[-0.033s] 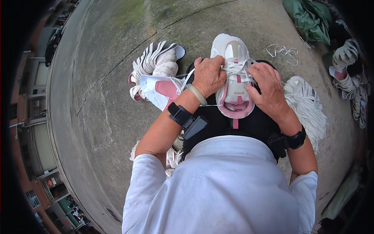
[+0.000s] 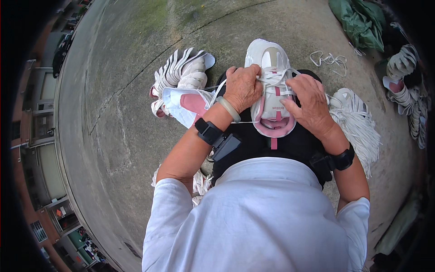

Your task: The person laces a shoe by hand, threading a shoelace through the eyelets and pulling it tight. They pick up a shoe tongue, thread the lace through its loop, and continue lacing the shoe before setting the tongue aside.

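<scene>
A white sneaker with pink lining and a beige toe patch rests on my dark-clothed lap, its toe pointing away from me. White shoelace crosses its upper part. My left hand is closed at the left row of eyelets, pinching a lace whose strand trails off to the left. At the right eyelet edge lies my right hand, thumb and forefinger apart, the thumb over the tongue; its other fingertips are hidden. Beside my left wrist is a flat white-and-pink shoe upper.
Stacked white shoe uppers lie on the concrete at left. A bundle of white laces hangs at right, with a loose lace beyond it. Farther right are a green sack and more stacked uppers.
My right hand has shifted slightly left, its thumb reaching farther over the tongue. My left hand and the sneaker have stayed put.
</scene>
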`<control>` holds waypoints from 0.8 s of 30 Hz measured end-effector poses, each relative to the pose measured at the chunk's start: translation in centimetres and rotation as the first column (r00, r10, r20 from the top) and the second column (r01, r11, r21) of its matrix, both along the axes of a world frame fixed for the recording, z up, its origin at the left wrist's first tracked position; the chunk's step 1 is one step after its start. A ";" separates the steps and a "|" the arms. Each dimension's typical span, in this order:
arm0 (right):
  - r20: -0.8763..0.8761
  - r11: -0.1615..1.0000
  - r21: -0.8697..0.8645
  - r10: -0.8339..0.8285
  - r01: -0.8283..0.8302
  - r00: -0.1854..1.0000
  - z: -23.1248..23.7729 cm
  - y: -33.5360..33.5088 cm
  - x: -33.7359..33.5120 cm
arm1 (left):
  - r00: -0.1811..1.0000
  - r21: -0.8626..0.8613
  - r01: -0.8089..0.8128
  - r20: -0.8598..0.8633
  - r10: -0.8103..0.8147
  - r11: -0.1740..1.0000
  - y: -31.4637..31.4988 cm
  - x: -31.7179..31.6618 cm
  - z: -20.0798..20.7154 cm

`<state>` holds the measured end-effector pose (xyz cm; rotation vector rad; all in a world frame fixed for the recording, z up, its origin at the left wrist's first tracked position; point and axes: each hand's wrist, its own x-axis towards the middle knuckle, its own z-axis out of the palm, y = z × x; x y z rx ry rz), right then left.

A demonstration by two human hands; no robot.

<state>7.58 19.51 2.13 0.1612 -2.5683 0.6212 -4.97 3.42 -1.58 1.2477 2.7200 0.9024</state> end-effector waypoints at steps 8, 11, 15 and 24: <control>0.206 0.994 0.092 -0.069 0.051 0.976 -0.8 0.0 -0.8 | 0.934 -0.012 0.089 -0.346 -0.088 0.996 -1.5 -1.2 3.0; 0.182 0.992 0.100 -0.088 0.070 0.979 -1.2 -0.2 -1.4 | 0.956 0.282 -0.114 0.293 0.028 0.953 -2.5 -1.6 3.8; 0.163 0.989 0.129 -0.088 0.067 0.983 -1.2 0.2 -1.2 | 0.975 0.334 -0.140 0.212 0.070 0.932 -4.0 -2.1 3.9; 0.311 0.998 -0.010 -0.057 0.063 0.949 -1.4 0.0 -0.8 | 0.999 -0.270 0.018 0.047 -0.005 0.963 -4.7 -1.8 3.4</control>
